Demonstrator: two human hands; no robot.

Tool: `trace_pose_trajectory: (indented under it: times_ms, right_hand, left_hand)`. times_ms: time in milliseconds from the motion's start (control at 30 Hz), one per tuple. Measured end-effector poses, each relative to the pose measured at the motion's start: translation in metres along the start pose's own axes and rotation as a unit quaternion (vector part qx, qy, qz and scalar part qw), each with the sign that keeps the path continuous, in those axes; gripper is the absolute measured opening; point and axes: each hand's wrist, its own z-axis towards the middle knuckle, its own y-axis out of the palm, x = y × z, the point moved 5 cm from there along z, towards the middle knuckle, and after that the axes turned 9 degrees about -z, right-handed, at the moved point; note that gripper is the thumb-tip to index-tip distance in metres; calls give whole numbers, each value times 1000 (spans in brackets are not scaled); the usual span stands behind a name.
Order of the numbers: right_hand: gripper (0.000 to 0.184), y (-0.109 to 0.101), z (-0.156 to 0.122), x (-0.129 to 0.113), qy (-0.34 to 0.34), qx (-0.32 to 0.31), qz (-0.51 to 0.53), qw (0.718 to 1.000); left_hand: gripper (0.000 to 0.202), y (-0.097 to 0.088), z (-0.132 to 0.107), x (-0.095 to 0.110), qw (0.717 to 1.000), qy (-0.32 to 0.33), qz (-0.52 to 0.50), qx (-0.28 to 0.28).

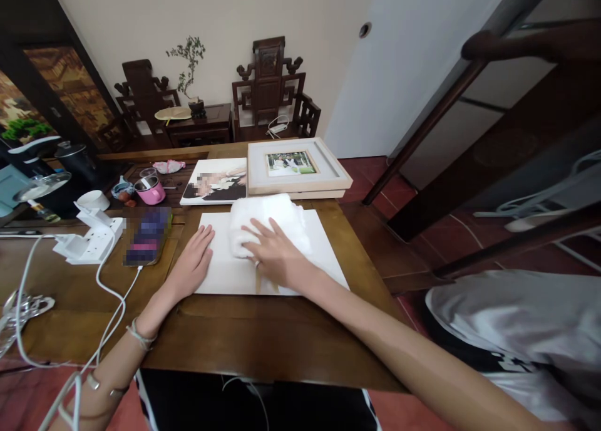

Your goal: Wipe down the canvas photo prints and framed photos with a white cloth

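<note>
A white rectangular board (218,277) lies flat on the wooden table. On its upper middle sits a thick, fluffy white cloth (291,215), folded into a pad. My right hand (275,252), with a ring on one finger, rests on top of the cloth with its fingers spread. Below that hand, two narrow tan strips (258,282) show against the board. My left hand (193,262) lies at the board's left edge, its fingers stretched out and holding nothing.
Behind the board are a printed picture panel (216,179) and a light wooden frame (300,190) with a photo. To the left lie a phone (148,235), a power strip (101,240), white cables and a pink mug (150,191). Someone's clothed body (521,331) is at the right.
</note>
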Motion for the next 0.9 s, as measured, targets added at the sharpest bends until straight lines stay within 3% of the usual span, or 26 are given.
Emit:
trace_pose_trajectory:
  times_ms: [167,267,400,533,633,733,900]
  right_hand:
    - [35,-11,-25,-61,-86,-8,-18,996]
    - [29,-16,-36,-81,-145,1,3,989]
    - [32,-10,-27,-65,-136,12,19,990]
    - [41,2,-2,-23,-48,8,-7,999]
    - [41,7,4,-9,-7,9,-36,999]
    - [37,4,-4,-25,-20,12,-51,998]
    - [32,-16,-33,-75,-121,-12,-7,993]
  left_hand:
    - [50,-2,0,1,1000,0,0,-3]
    - [49,-2,0,2,1000,13,-12,-3]
    - [49,-1,0,0,1000,10,-13,-8]
    - [50,0,0,0,1000,3,-2,-1]
    - [49,1,-1,1,1000,1,-4,2]
    - [50,0,-1,1,1000,-5,-7,4]
    - [50,-1,-1,0,1000,4,-16,-1]
